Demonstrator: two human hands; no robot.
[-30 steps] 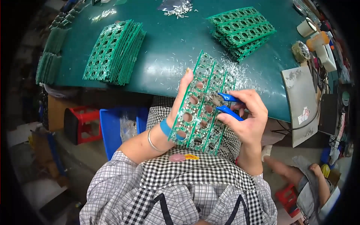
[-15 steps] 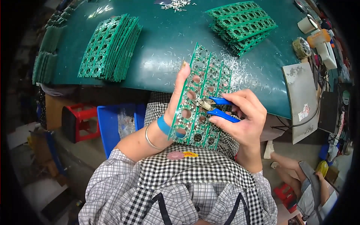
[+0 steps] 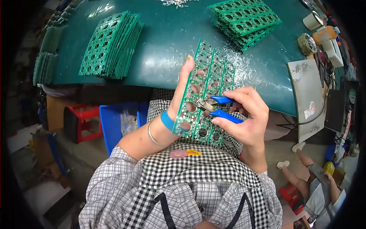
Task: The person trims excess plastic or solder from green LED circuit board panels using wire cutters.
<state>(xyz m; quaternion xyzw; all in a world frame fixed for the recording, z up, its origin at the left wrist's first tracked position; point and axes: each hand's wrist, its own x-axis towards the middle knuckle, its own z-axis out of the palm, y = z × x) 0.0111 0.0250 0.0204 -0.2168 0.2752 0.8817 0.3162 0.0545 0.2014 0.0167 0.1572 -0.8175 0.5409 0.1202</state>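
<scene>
My left hand grips a green circuit board panel from its left side, the thumb along the edge and the other fingers behind it, partly seen through its round holes. The panel is tilted up over my lap at the table's edge. In my right hand is a pair of side cutters with blue handles. Their handles are spread a little, and the metal jaws touch the face of the panel between two rows of round holes. What exactly lies between the jaws is too small to tell.
Upright green panels stand stacked at the table's left; another stack lies at the far right. Small clipped bits litter the green table. A blue bin and red stool are lower left. Another person is lower right.
The cutters' jaws have shifted slightly up and left over the panel. The panel's lower end has risen a little. At lower right, the other person has moved.
</scene>
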